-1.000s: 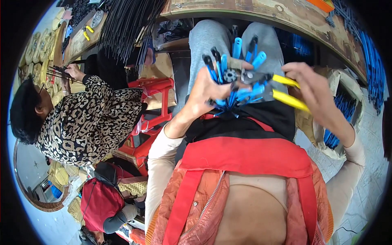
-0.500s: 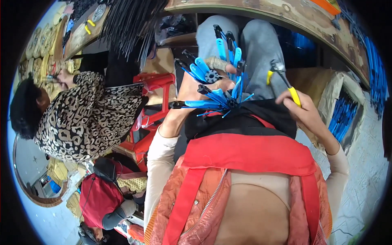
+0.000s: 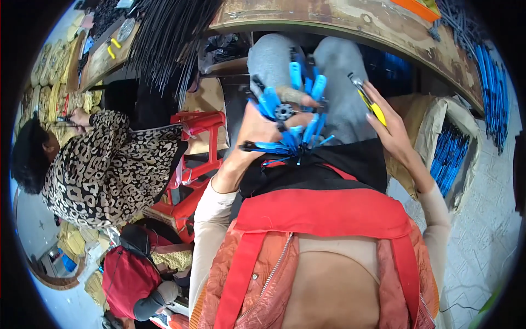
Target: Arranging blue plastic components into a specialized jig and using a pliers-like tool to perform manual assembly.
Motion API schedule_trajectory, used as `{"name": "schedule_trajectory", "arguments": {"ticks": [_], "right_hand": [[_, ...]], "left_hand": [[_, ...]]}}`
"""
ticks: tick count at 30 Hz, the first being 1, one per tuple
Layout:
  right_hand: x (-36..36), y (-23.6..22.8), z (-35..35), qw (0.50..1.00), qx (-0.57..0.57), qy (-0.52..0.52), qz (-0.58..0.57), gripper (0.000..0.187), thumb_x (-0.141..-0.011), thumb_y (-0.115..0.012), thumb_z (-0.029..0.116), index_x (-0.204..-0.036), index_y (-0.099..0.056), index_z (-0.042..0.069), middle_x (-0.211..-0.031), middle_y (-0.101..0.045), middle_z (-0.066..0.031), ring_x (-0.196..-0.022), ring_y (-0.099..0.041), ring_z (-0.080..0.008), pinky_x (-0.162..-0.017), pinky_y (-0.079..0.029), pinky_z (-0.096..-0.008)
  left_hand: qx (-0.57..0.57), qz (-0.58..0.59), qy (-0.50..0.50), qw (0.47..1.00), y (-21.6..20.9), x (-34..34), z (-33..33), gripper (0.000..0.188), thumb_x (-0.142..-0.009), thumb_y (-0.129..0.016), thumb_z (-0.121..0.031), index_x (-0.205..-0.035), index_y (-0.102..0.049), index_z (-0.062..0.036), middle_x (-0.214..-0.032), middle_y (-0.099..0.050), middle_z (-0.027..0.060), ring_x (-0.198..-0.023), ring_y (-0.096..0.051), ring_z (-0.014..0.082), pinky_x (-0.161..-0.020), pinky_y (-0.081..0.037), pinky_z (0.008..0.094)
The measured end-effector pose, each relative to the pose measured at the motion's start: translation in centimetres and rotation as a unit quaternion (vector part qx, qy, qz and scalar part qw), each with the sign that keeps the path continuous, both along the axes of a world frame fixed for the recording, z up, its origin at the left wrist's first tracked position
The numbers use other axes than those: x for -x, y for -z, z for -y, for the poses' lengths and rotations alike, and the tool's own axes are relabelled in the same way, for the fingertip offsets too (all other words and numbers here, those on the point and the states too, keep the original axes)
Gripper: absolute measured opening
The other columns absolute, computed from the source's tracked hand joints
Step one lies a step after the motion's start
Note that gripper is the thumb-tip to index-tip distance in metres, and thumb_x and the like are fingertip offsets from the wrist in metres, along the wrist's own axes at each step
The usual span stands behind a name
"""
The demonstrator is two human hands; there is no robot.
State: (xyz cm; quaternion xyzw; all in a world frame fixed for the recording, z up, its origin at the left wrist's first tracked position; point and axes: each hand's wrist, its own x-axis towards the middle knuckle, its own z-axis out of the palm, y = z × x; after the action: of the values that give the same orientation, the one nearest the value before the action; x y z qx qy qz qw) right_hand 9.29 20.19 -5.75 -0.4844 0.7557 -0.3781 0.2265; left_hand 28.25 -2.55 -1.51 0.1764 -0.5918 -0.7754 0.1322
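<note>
My left hand (image 3: 263,127) is closed round a blue-and-black ribbed frame (image 3: 268,100) above my lap. A round, notched hub (image 3: 284,112) shows between its folded ribs, next to my thumb. Blue arms with black ends fan out from the hand on several sides; motion blurs part of them. To the right, over my knee, my right hand (image 3: 395,131) grips pliers with yellow handles (image 3: 378,113). Their metal head points up and left, apart from the frame. My fingers lie along the pliers, and the jaws look closed together.
A wooden bench (image 3: 307,15) runs across the far side, with an orange tray (image 3: 419,7) on it. Blue rods fill a lined box (image 3: 450,156) at right. Dark rods (image 3: 170,46) hang at far left. Beside a red stool (image 3: 205,131) a person in patterned clothing (image 3: 115,164) works.
My right hand has straightened its fingers along the pliers, whose handles have come together and whose head has swung left. The frame stays in my left hand. The whole view has shifted slightly.
</note>
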Motion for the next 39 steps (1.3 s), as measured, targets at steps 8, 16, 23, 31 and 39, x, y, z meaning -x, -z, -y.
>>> {"name": "schedule_trajectory", "arguments": {"ticks": [8,16,23,31,39], "right_hand": [[2.5,-2.3,1.8,0.965,0.123,0.087,0.214,0.052,-0.099,-0.044,0.019,-0.146,-0.035,-0.002,-0.117,-0.060,-0.0130,-0.103,-0.057,-0.0167,-0.096,-0.041,-0.0301],[-1.7,-7.7,3.7,0.955,-0.185,-0.051,0.224,0.025,-0.096,-0.057,0.020,-0.108,-0.060,-0.001,-0.073,-0.060,-0.0090,-0.065,-0.057,-0.0162,-0.061,-0.044,-0.0305],[-2.2,-7.1,4.2,0.993,-0.025,-0.111,-0.040,0.032,-0.090,-0.059,0.012,-0.120,-0.060,0.002,-0.109,-0.060,-0.0194,-0.094,-0.061,-0.0365,-0.082,-0.049,-0.0392],[-1.9,-8.6,4.1,0.937,0.004,-0.115,-0.331,0.055,-0.077,-0.062,0.006,-0.131,-0.060,0.017,-0.113,-0.058,-0.0152,-0.099,-0.059,-0.0331,-0.083,-0.049,-0.0396],[-1.5,-9.2,4.1,0.849,-0.008,-0.085,-0.521,0.056,-0.074,-0.061,0.006,-0.129,-0.063,0.021,-0.116,-0.056,-0.0117,-0.102,-0.058,-0.0290,-0.085,-0.048,-0.0382]], "left_hand": [[0.157,0.075,0.040,0.984,-1.0,0.4,1.0,0.030,-0.068,-0.086,-0.010,-0.095,-0.075,-0.0071,-0.078,-0.064,0.0026,-0.069,-0.060,0.0090,-0.061,-0.045,0.0248],[0.135,0.060,0.084,0.986,-0.9,1.7,2.0,0.040,-0.065,-0.090,-0.015,-0.102,-0.074,-0.0081,-0.080,-0.063,0.0033,-0.073,-0.060,0.0109,-0.065,-0.047,0.0256],[0.123,0.022,0.081,0.989,-1.1,1.1,2.3,0.043,-0.064,-0.090,-0.013,-0.103,-0.072,-0.0052,-0.082,-0.064,0.0036,-0.069,-0.060,0.0099,-0.065,-0.048,0.0242],[0.082,0.035,0.140,0.986,-0.3,1.6,1.5,0.036,-0.066,-0.089,-0.014,-0.095,-0.069,-0.0033,-0.080,-0.068,0.0030,-0.072,-0.060,0.0071,-0.065,-0.049,0.0245],[0.160,0.082,0.074,0.981,-1.3,1.0,-0.3,0.037,-0.064,-0.090,-0.019,-0.084,-0.064,-0.0034,-0.073,-0.067,0.0009,-0.068,-0.059,0.0065,-0.062,-0.048,0.0258]]}}
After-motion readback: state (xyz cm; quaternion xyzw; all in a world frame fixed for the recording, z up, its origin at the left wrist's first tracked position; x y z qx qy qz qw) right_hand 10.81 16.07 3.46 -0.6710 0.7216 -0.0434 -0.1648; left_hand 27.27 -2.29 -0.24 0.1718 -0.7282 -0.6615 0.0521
